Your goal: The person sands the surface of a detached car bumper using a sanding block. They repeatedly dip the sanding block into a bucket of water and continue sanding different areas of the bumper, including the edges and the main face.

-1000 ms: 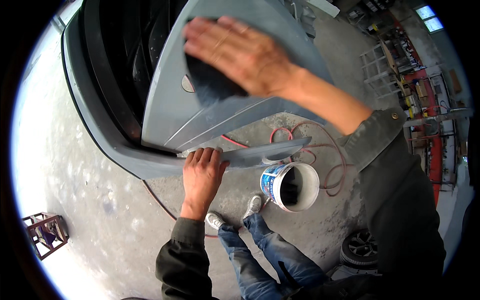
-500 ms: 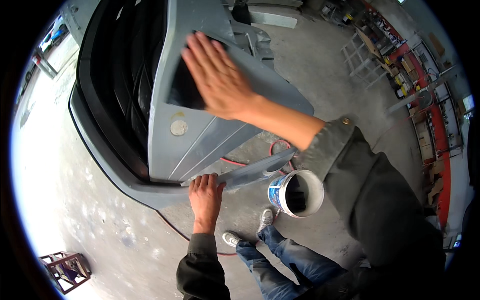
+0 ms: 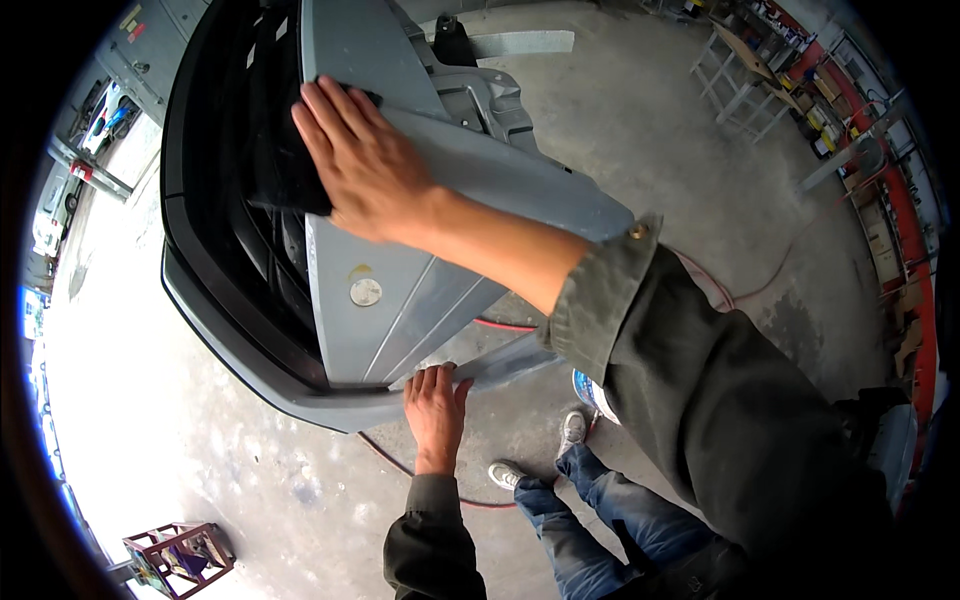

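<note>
A grey car bumper [image 3: 480,190] with a black grille [image 3: 190,240] stands in front of me. My right hand [image 3: 365,165] lies with long straight fingers over a black sheet that looks like sandpaper [image 3: 290,175], holding it against the panel's left edge. Part of the sheet hangs out over the grille; the palm hides how the fingers grip it. Lower down, my left hand [image 3: 435,408] is closed over the bumper's narrow edge strip [image 3: 500,365]. A round pale spot [image 3: 366,292] with a yellowish smear above it marks the panel.
A bucket [image 3: 590,392] stands by my feet, mostly behind my right sleeve. A red hose [image 3: 505,325] crosses the concrete floor. At lower left is a metal frame stand [image 3: 185,560]. Cluttered shelves [image 3: 890,260] and a wooden trestle [image 3: 745,85] line the right side.
My right hand and the black sheet have slid left across the panel to its edge by the grille. My left hand keeps its grip. The view has shifted, and my sleeve now covers most of the bucket.
</note>
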Demonstrator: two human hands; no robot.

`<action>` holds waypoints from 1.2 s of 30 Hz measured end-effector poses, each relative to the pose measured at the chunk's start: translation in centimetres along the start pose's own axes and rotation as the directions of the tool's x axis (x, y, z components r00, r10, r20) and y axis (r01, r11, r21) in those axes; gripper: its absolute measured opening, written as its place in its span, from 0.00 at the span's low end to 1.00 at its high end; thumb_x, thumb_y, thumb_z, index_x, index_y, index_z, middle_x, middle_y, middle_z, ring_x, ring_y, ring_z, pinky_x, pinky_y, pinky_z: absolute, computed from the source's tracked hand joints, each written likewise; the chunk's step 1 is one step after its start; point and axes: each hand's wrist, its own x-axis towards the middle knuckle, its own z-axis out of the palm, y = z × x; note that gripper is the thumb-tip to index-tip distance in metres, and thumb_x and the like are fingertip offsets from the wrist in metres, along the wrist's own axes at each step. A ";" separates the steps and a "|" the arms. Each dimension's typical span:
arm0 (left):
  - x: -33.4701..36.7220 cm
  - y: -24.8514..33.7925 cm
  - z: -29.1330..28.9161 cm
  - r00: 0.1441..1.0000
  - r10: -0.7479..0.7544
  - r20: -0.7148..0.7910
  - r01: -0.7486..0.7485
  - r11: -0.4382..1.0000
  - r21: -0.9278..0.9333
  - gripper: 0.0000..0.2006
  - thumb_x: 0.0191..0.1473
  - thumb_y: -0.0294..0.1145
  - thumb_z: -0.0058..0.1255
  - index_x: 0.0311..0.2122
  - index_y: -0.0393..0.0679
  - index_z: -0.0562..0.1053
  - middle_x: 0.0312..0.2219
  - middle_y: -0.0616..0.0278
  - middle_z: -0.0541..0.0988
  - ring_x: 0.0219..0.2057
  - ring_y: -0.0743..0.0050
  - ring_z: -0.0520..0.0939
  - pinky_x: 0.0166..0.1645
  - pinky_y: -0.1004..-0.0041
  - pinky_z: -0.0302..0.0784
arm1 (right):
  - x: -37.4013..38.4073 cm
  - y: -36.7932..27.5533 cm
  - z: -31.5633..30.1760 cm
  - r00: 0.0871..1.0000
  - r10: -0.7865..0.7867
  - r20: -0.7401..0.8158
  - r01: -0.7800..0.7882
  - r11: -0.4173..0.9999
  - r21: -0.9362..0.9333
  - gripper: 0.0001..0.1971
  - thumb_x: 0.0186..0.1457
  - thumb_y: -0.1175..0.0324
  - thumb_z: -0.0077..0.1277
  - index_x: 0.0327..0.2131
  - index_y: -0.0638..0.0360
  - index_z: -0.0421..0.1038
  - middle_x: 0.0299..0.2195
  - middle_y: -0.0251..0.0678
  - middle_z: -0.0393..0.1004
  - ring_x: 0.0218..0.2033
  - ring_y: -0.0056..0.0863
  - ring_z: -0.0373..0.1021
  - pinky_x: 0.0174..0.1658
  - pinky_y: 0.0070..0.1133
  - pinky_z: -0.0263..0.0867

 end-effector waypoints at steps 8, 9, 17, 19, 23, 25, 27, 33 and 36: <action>-0.1 -0.1 0.2 0.999 -0.017 -0.039 0.017 1.000 -0.006 0.17 0.44 0.35 0.67 0.40 0.44 0.76 0.32 0.61 0.79 0.38 0.58 0.79 0.44 0.60 0.72 | -1.6 2.9 -1.8 0.884 -0.453 0.117 0.461 0.886 -0.049 0.33 0.60 0.54 0.47 0.65 0.63 0.59 0.68 0.44 0.56 0.71 0.38 0.51 0.73 0.36 0.44; 0.0 -0.1 0.3 0.999 -0.007 -0.046 0.006 1.000 -0.016 0.17 0.44 0.35 0.67 0.40 0.44 0.76 0.32 0.61 0.79 0.38 0.58 0.79 0.44 0.60 0.72 | -0.5 3.3 -2.1 0.898 -0.414 0.151 0.439 0.868 -0.231 0.36 0.58 0.52 0.51 0.65 0.63 0.59 0.68 0.44 0.56 0.71 0.38 0.50 0.73 0.36 0.45; 0.0 0.0 0.6 0.999 -0.034 -0.026 0.033 0.999 -0.042 0.16 0.45 0.36 0.66 0.39 0.44 0.76 0.32 0.61 0.79 0.38 0.57 0.79 0.45 0.61 0.72 | -7.5 -3.5 0.2 0.912 -0.383 0.145 0.381 0.924 0.040 0.30 0.57 0.68 0.41 0.62 0.71 0.62 0.68 0.50 0.55 0.72 0.43 0.47 0.72 0.38 0.44; 0.2 0.4 0.7 0.999 -0.021 -0.043 0.019 0.998 -0.054 0.16 0.45 0.36 0.66 0.39 0.44 0.76 0.32 0.61 0.79 0.38 0.57 0.79 0.45 0.61 0.72 | -7.6 -2.9 -0.3 0.877 -0.450 0.169 0.432 0.892 0.132 0.29 0.58 0.69 0.41 0.63 0.67 0.62 0.69 0.44 0.56 0.72 0.38 0.50 0.72 0.37 0.45; -0.2 0.1 0.4 0.999 -0.023 -0.048 0.021 0.999 -0.041 0.16 0.45 0.36 0.66 0.39 0.43 0.76 0.33 0.61 0.79 0.39 0.57 0.78 0.47 0.61 0.72 | -3.6 1.1 -3.3 0.887 -0.410 0.211 0.407 0.912 0.058 0.35 0.52 0.68 0.51 0.66 0.61 0.59 0.69 0.43 0.54 0.71 0.38 0.49 0.72 0.38 0.45; -0.1 0.1 0.1 0.999 -0.037 0.001 0.037 0.999 -0.038 0.17 0.45 0.35 0.65 0.40 0.43 0.76 0.35 0.60 0.79 0.41 0.58 0.78 0.49 0.61 0.72 | -3.3 1.5 -3.8 0.956 -0.245 0.164 0.245 0.969 0.017 0.46 0.45 0.66 0.60 0.68 0.63 0.51 0.71 0.46 0.49 0.73 0.42 0.44 0.72 0.40 0.43; 0.4 0.5 0.5 0.999 0.005 -0.050 -0.009 0.998 -0.068 0.17 0.46 0.35 0.65 0.41 0.43 0.77 0.36 0.60 0.79 0.42 0.58 0.78 0.50 0.61 0.72 | -4.9 -0.5 -3.9 0.960 -0.194 0.201 0.187 0.981 0.054 0.47 0.44 0.65 0.60 0.68 0.65 0.51 0.71 0.49 0.48 0.73 0.46 0.43 0.72 0.41 0.42; -3.3 -1.3 -3.0 0.978 0.104 -0.179 -0.128 0.984 -0.127 0.14 0.49 0.27 0.61 0.43 0.40 0.77 0.42 0.54 0.80 0.49 0.52 0.78 0.57 0.59 0.72 | -13.2 -12.1 -3.4 0.948 0.064 0.312 -0.233 0.809 0.540 0.33 0.59 0.61 0.49 0.63 0.71 0.57 0.66 0.55 0.54 0.70 0.47 0.48 0.69 0.38 0.48; -6.2 -2.3 -6.7 0.959 -0.201 -0.201 0.112 0.917 -0.382 0.16 0.50 0.25 0.61 0.46 0.41 0.76 0.48 0.54 0.79 0.49 0.53 0.78 0.55 0.59 0.74 | -15.2 -15.6 -4.3 0.628 0.371 0.684 -0.751 0.059 0.657 0.20 0.66 0.62 0.43 0.54 0.68 0.69 0.52 0.42 0.72 0.56 0.29 0.65 0.60 0.27 0.60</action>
